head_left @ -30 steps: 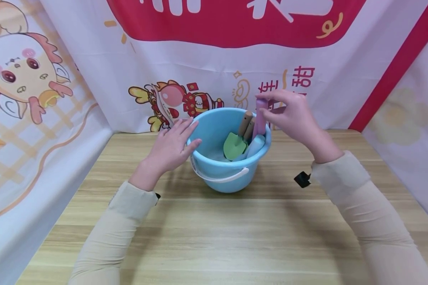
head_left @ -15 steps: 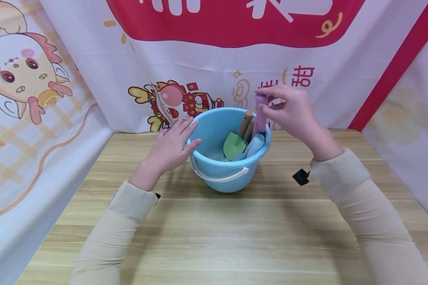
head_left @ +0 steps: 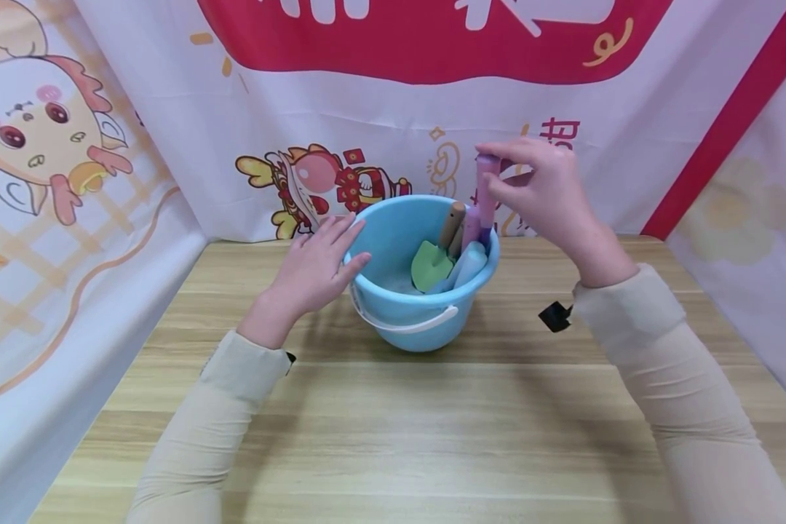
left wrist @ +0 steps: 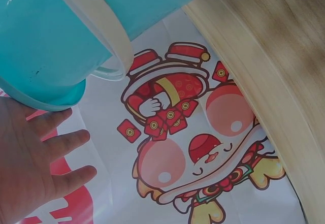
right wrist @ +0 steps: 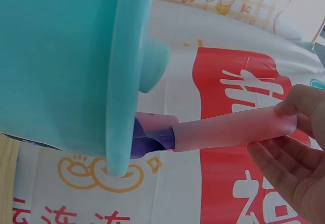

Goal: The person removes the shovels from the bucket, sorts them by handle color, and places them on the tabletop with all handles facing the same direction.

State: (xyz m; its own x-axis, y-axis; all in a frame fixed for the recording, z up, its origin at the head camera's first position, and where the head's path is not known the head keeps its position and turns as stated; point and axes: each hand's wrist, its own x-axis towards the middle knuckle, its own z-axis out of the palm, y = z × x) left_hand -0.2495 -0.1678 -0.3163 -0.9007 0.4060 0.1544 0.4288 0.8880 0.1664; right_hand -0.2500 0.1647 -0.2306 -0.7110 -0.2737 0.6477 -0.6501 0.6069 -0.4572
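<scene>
A light blue bucket [head_left: 411, 325] with a white handle [head_left: 409, 329] stands upright on the table. My left hand [head_left: 317, 266] rests on its left rim, fingers fairly straight; in the left wrist view the fingers [left wrist: 66, 141] spread beside the rim. Above the right rim, my right hand [head_left: 545, 185] pinches the top of a pink-handled garden tool [head_left: 487, 191] between thumb and fingers. Its purple neck [right wrist: 161, 138] shows in the right wrist view, while its lower end is hidden in the bucket. Inside lean a green trowel [head_left: 431, 266], a second pink handle [head_left: 471, 224] and a light blue handle [head_left: 469, 262].
The wooden table [head_left: 393, 437] spreads around the bucket. Printed cloth [head_left: 367, 109] hangs close behind it, with more cloth at both sides. A small black piece [head_left: 554, 316] sticks out by the right cuff.
My right hand has risen slightly, lifting the pink-handled tool higher, so a second pink handle and some purple show beside it. The left hand and bucket stay about where they were.
</scene>
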